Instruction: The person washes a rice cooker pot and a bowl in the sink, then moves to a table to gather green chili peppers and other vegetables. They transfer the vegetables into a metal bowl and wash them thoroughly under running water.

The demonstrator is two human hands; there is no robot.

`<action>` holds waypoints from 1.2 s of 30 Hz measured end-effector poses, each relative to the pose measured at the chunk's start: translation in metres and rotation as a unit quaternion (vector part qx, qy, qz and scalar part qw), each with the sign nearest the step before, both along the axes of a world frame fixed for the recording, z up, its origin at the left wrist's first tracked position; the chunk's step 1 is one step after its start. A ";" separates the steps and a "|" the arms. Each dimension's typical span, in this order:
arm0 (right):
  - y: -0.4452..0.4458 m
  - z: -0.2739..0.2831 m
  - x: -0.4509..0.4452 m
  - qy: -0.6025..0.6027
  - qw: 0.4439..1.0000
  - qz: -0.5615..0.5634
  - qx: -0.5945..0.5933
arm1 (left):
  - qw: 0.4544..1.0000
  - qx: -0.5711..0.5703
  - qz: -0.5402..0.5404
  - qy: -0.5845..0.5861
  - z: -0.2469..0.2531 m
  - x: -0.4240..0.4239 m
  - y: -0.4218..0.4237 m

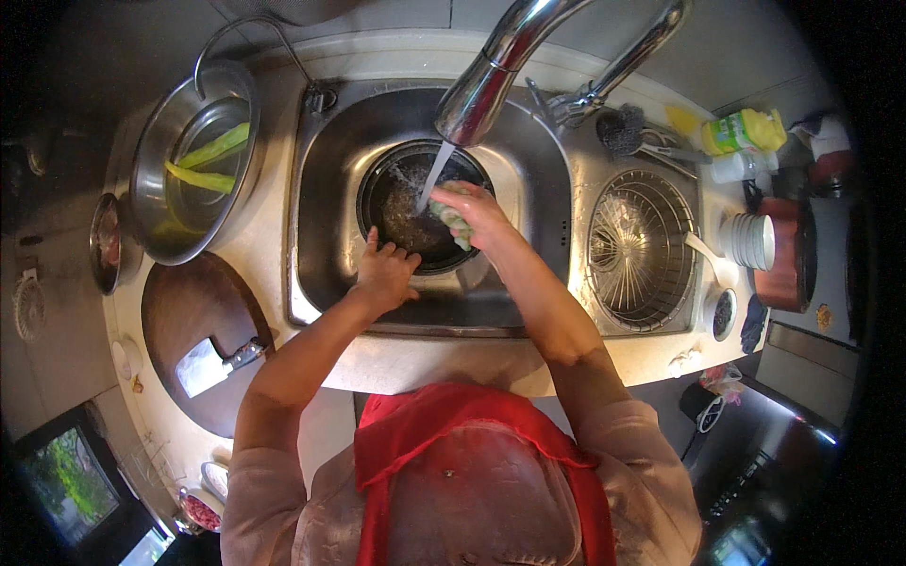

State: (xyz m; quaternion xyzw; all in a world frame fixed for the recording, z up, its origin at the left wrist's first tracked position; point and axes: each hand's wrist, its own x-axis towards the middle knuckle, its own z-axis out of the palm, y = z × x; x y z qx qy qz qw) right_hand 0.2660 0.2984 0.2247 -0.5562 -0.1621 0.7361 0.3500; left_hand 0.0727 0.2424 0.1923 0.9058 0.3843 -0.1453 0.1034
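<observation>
A round black pan (400,212) lies in the large sink basin (325,212), and a stream of water (437,173) falls into it from the chrome faucet (471,99). My left hand (388,272) holds the pan's near-left rim, with the thumb and fingers at its edge. In my right hand (485,216) is a crumpled, greenish-grey cloth (453,212), or perhaps a scrubber, over the pan's right side. My fingers hide part of it. The pan's inside looks wet, with brownish patches in the middle.
To the left, a steel bowl (244,205) holds long green vegetable pieces (212,145). A cleaver (205,366) rests on a round wooden chopping board (184,304). On the right are a wire basket (601,301), stacked white bowls (750,242) and a steel scrubber (619,131).
</observation>
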 end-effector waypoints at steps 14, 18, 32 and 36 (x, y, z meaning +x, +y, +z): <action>-0.010 0.033 0.102 -0.186 0.956 -0.186 0.132 | 0.705 -0.169 0.505 -0.468 0.000 0.010 0.077; 0.023 -0.026 0.114 -0.419 0.874 -0.089 0.228 | 0.542 -0.170 0.620 -0.541 0.040 -0.003 0.067; -0.103 -0.027 0.103 -0.727 0.533 0.291 0.321 | 0.359 -0.179 0.555 -0.729 0.067 -0.042 0.055; -0.158 -0.020 0.075 -0.723 0.592 0.253 0.250 | 0.457 -0.148 0.517 -0.709 0.079 -0.027 0.082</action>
